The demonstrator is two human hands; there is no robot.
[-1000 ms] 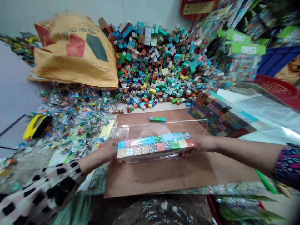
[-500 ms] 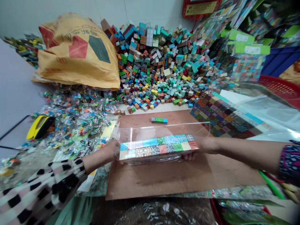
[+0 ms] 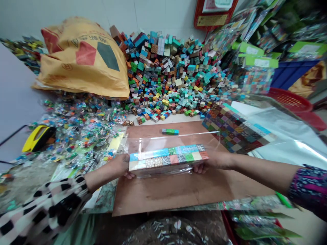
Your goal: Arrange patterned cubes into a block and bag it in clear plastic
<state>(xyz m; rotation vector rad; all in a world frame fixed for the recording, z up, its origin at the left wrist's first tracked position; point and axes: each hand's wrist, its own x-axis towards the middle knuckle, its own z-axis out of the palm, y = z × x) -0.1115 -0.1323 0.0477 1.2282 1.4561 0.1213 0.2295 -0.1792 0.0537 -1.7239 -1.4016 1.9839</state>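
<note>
Between my hands is a long slab of patterned, coloured cubes (image 3: pixel 168 158) inside a clear plastic bag (image 3: pixel 158 143). My left hand (image 3: pixel 122 165) grips its left end, fingers curled beneath. At the right end, my right hand (image 3: pixel 208 162) holds the bagged slab, with its fingertips showing under the edge. The bag's loose clear flap stands up on the far side. Below the slab lies a brown board (image 3: pixel 163 195). A short strip of grey, green and blue cubes (image 3: pixel 170 131) rests on the board just beyond the bag.
Behind the board rises a large heap of loose cubes (image 3: pixel 163 75). A yellow sack (image 3: pixel 84 61) and many small bagged pieces (image 3: pixel 84 126) lie to the left, near a yellow-black tool (image 3: pixel 38 137). On the right are a cube panel (image 3: pixel 235 129), plastic sheeting (image 3: pixel 288 126) and a red basket (image 3: pixel 288 100).
The view has shifted slightly, so most things sit a little further left. Both hands keep hold of the bagged cube slab, which looks almost unchanged in pose.
</note>
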